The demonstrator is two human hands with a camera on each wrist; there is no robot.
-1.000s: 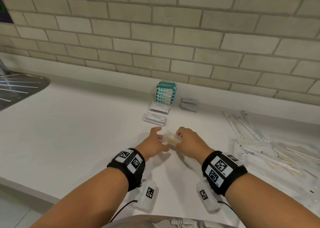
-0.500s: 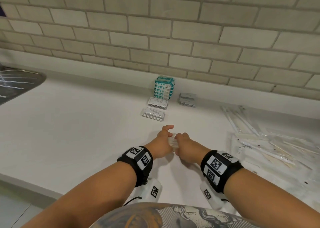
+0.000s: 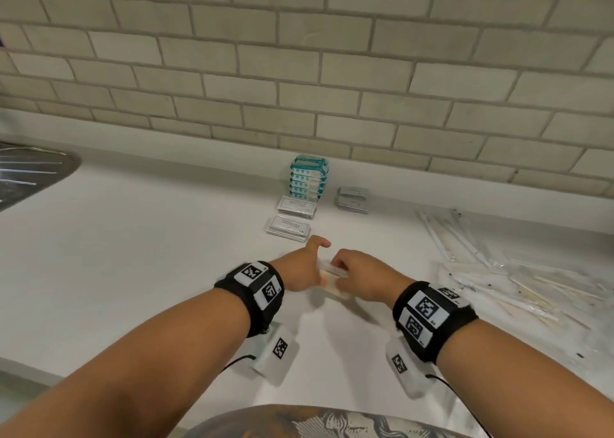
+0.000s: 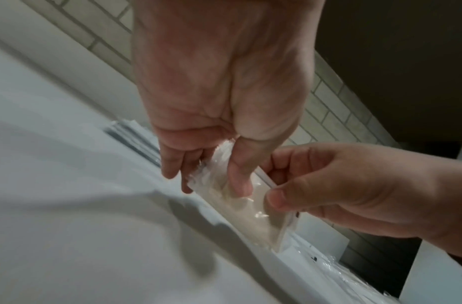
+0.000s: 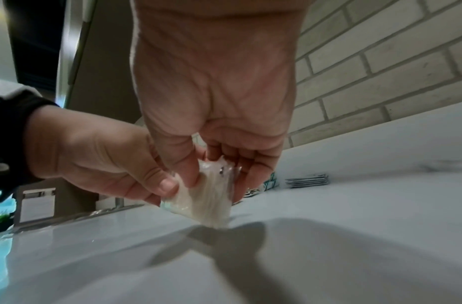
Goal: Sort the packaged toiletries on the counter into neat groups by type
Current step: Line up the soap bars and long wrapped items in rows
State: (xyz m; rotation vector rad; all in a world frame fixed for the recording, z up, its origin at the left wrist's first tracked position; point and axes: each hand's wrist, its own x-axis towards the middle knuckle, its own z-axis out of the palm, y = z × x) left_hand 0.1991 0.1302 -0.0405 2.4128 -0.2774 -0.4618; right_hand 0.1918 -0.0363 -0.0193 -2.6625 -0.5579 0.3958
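Both hands pinch one clear packet (image 3: 332, 276) just above counter (image 3: 133, 255) centre, left hand (image 3: 300, 270) and right hand (image 3: 360, 276) mid-sort; next likely needs placing toward stacks (image 3: 292, 218) at 12 o'clock.

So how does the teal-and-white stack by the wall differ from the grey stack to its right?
The teal-and-white stack stands taller, with more packets than the grey stack. Its packets carry teal printed labels; the grey ones look plain and flatter. Both are squared-up piles on the white counter, and neither hand touches them.
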